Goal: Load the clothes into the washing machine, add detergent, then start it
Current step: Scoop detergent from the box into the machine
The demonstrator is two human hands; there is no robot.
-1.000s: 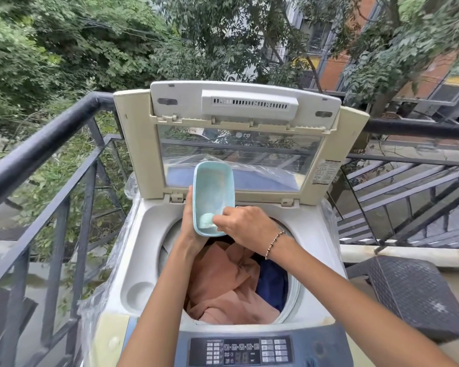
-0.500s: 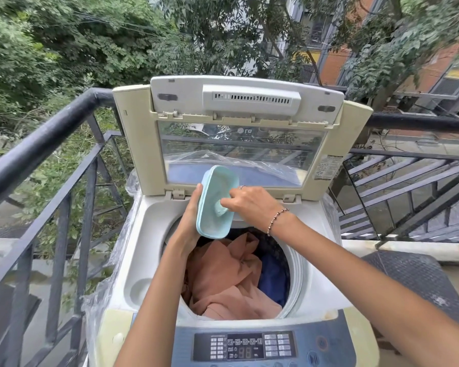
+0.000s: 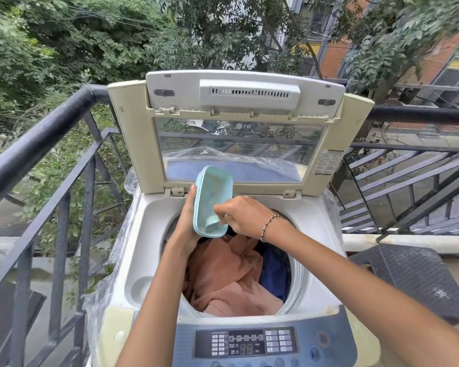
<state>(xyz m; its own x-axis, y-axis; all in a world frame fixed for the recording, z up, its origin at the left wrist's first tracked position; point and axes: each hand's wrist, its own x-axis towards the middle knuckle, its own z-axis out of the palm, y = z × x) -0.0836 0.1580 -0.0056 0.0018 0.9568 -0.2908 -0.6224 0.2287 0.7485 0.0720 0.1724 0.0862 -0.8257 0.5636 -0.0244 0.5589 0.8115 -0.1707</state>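
I stand on a balcony with a black metal railing (image 3: 45,133) and trees beyond, at a top-loading washing machine (image 3: 149,260) whose lid (image 3: 239,123) stands open (plastic film drapes its sides). Peach and navy clothes (image 3: 223,282) fill the drum. Over them my left hand (image 3: 187,221) grips a tilted pale-blue detergent tub (image 3: 215,192), while my right hand (image 3: 244,215) pinches a small scoop (image 3: 212,224) inside it.

Pale turquoise rectangular plastic container (image 3: 213,200) now faces the camera more than 0.5 s ago, when it sat turned nearly edge-on; closer to its tilt 1 s ago. Right hand (image 3: 245,217) sits lower vs 0.5 s ago, fingertips at the small matching scoop (image 3: 212,224) in the container's bottom end. Left hand (image 3: 188,217) grips lower along the container's left side.
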